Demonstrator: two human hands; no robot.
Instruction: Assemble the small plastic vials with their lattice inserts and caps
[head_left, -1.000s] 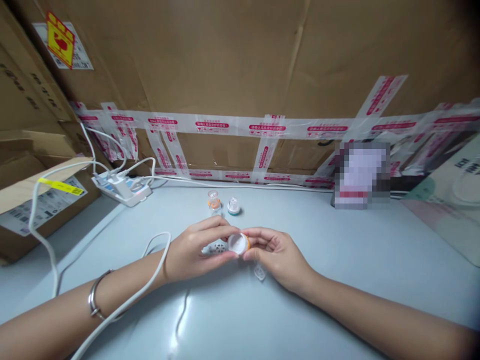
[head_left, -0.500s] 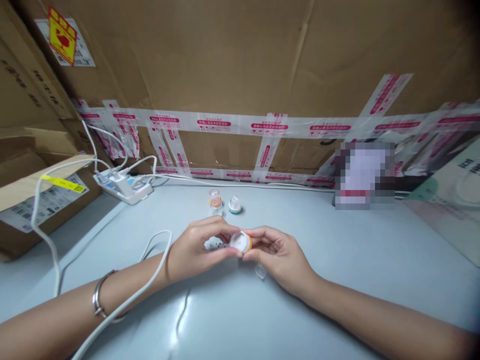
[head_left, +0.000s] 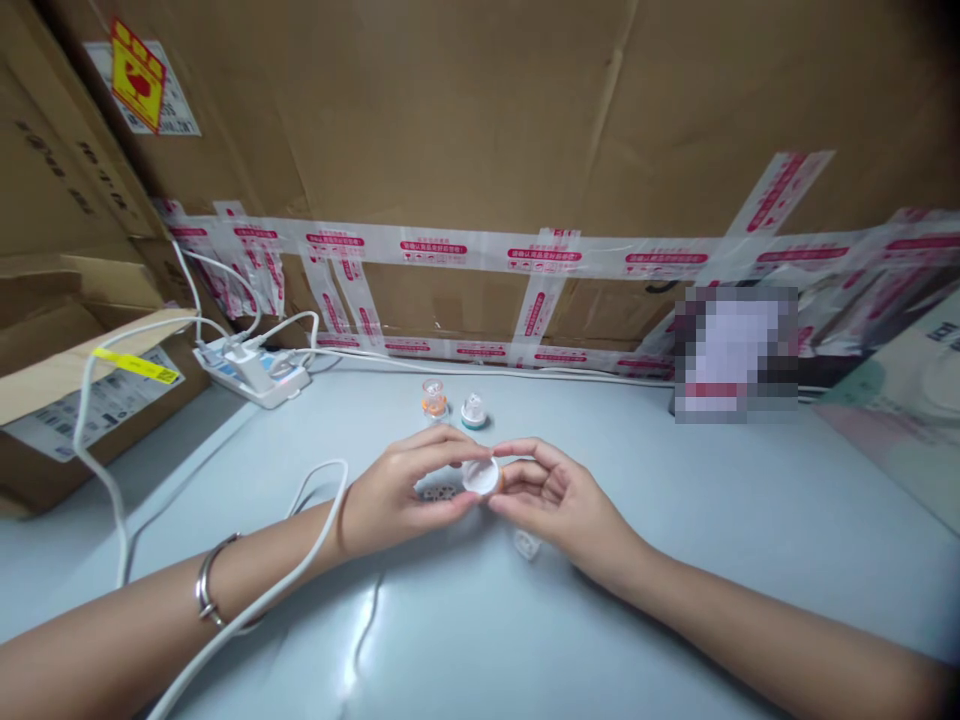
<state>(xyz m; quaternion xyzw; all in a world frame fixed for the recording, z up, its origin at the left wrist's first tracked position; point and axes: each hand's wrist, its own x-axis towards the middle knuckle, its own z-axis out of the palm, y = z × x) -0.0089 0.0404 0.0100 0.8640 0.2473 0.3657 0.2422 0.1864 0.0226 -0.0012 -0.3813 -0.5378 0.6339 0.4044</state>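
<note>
A small round white plastic cup (head_left: 480, 476) with a bit of orange at its right side is held up between both hands, its hollow side facing me. My left hand (head_left: 409, 487) pinches it from the left, thumb below and fingers above. My right hand (head_left: 547, 495) grips its right side with thumb and fingertips. Under my left hand lies a pale piece with dark holes (head_left: 440, 493), partly hidden. A small clear plastic piece (head_left: 526, 544) rests on the table below my right hand.
Behind the hands stand a clear and orange container (head_left: 434, 398) and a clear one with a green base (head_left: 474, 410). A power strip (head_left: 255, 375) sits back left; its white cable (head_left: 262, 605) crosses my left forearm. Cardboard boxes (head_left: 450, 120) wall the back. A blurred phone-like object (head_left: 724, 355) leans back right.
The cup has turned slightly between my fingers, and less of its orange side shows. My right fingers have shifted on it. The whole view has moved a little.
</note>
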